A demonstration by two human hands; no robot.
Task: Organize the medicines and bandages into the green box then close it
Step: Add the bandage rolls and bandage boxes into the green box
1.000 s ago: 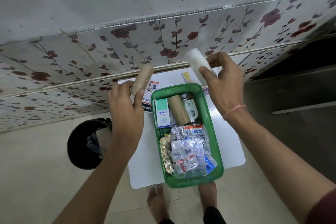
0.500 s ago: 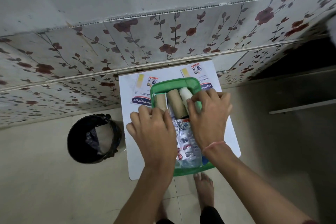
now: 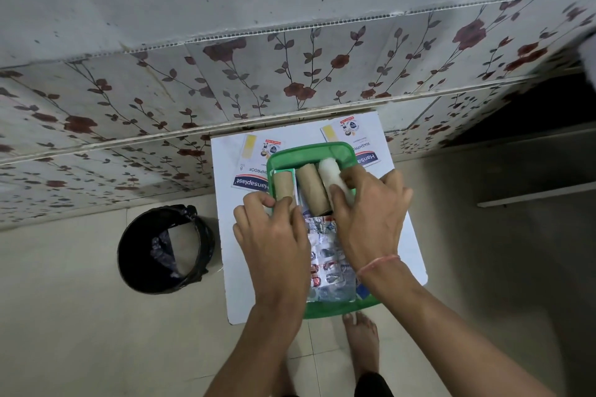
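- Fingers of the right hand [image 3: 371, 219] are curled down around the near end of the white bandage roll [image 3: 332, 179] — thumb on its left side, the other fingers over its right side, clamped on it.
- Fingers of the left hand [image 3: 271, 235] are bent together over the near end of the left tan roll [image 3: 284, 185]; thumb and forefinger pinch its lower end at the box's left wall.
- The white bandage roll lies in the far-right part of the green box [image 3: 309, 151], pointing toward 11 o'clock, just beside the middle tan roll [image 3: 312, 188].
- The three rolls lie side by side across the far end of the box, the left tan one resting on a teal-edged carton [image 3: 283, 171].
- Toward 6 o'clock from the rolls, foil blister packs [image 3: 325, 261] fill the near half of the box, partly covered by both wrists.
- The green box sits on a white board [image 3: 409, 235] — open, no lid on it.
- Two plaster packets lie flat on the board beyond the box: one at 10 o'clock [image 3: 251, 171], one at 1 o'clock [image 3: 358, 138], both partly under its rim.
- A black bin [image 3: 164, 248] stands on the floor at 9 o'clock of the board, apart from it.
- A pink thread band [image 3: 377, 264] circles the right wrist.
- Bare feet [image 3: 361, 342] show on the tiles at 6 o'clock.
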